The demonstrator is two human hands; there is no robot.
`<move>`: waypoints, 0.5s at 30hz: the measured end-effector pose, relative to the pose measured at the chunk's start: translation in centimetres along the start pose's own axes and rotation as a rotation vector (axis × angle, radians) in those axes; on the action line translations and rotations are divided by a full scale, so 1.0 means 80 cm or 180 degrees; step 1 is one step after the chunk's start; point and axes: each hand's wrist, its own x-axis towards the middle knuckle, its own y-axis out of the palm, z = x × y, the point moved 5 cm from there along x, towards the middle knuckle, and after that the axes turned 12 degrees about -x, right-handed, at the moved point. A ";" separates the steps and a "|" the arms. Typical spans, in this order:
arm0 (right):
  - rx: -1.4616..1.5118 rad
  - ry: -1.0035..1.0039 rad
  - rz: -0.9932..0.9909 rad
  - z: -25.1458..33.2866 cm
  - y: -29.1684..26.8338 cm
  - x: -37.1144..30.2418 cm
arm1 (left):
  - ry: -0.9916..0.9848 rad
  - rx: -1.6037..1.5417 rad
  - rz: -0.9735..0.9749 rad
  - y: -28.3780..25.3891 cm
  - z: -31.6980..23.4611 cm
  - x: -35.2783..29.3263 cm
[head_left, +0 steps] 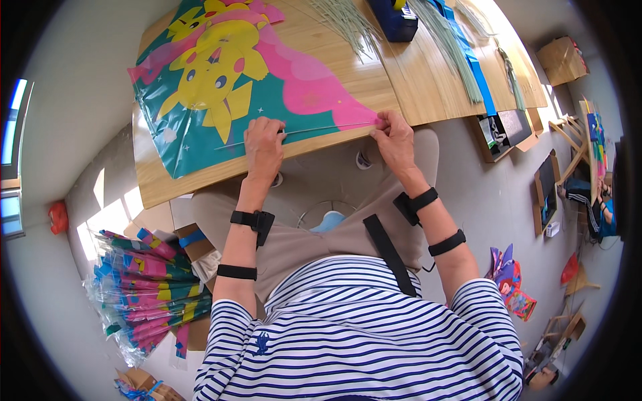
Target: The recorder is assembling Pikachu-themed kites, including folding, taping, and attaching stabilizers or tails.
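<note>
A kite sail (267, 107) of thin printed sheet, green and pink with a yellow cartoon figure, lies on the wooden table. Along its near edge runs a thin pale rod (328, 127), stretching between my two hands. My left hand (265, 144) is closed, fingers curled over the near edge, with the rod's left part at its fingertips. At the pink right corner of the sail, my right hand (397, 139) pinches the tip together with the rod's end. What lies under the fingers is hidden.
Bundles of thin pale rods (455, 53) lie on the far right of the table beside a blue tape dispenser (394, 20) and a blue strip (476, 73). Folded kites in clear wrapping (150, 287) pile up at my lower left. Open boxes (505, 134) stand right of the table.
</note>
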 end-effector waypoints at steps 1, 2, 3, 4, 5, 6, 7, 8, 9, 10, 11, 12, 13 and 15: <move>0.0034 0.0037 0.0005 -0.001 0.000 0.000 | -0.0008 0.0021 0.0027 0.000 -0.001 0.000; 0.0067 0.0073 0.0011 -0.002 -0.001 -0.001 | -0.0011 0.0005 0.0025 0.001 -0.003 -0.001; 0.0103 0.0106 0.0017 -0.001 -0.001 -0.001 | -0.0015 -0.0007 0.0020 0.001 -0.005 -0.002; 0.0116 0.0091 -0.0004 0.000 -0.002 -0.001 | -0.0018 -0.0020 0.0016 0.002 -0.006 -0.003; 0.0128 0.0076 -0.0024 0.001 -0.003 -0.001 | -0.0011 -0.0026 0.0003 0.002 -0.006 -0.002; 0.0142 0.0056 -0.0040 0.003 -0.003 -0.001 | -0.0007 -0.0028 -0.0013 0.003 -0.005 -0.003; 0.0139 0.0052 -0.0039 0.004 -0.003 -0.001 | -0.0004 -0.0031 -0.0029 0.003 -0.004 -0.004; 0.0135 0.0048 -0.0037 0.005 -0.003 -0.001 | -0.0030 -0.0050 -0.0034 0.003 -0.002 -0.004; 0.0127 0.0045 -0.0036 0.004 -0.004 -0.001 | -0.0055 -0.0074 -0.0037 0.003 -0.001 -0.004; 0.0110 0.0056 -0.0027 0.004 -0.004 -0.001 | -0.0082 -0.0099 -0.0041 0.004 0.000 -0.004; 0.0094 0.0067 -0.0018 0.003 -0.004 -0.001 | -0.0091 -0.0097 -0.0047 0.004 0.000 -0.004; 0.0079 0.0075 -0.0010 0.003 -0.004 -0.001 | -0.0100 -0.0093 -0.0055 0.004 -0.001 -0.003; 0.0077 0.0077 -0.0011 0.003 -0.004 -0.001 | -0.0108 -0.0090 -0.0064 0.004 -0.001 -0.003; 0.0073 0.0079 -0.0013 0.002 -0.003 0.000 | -0.0122 -0.0096 -0.0067 0.004 -0.002 -0.002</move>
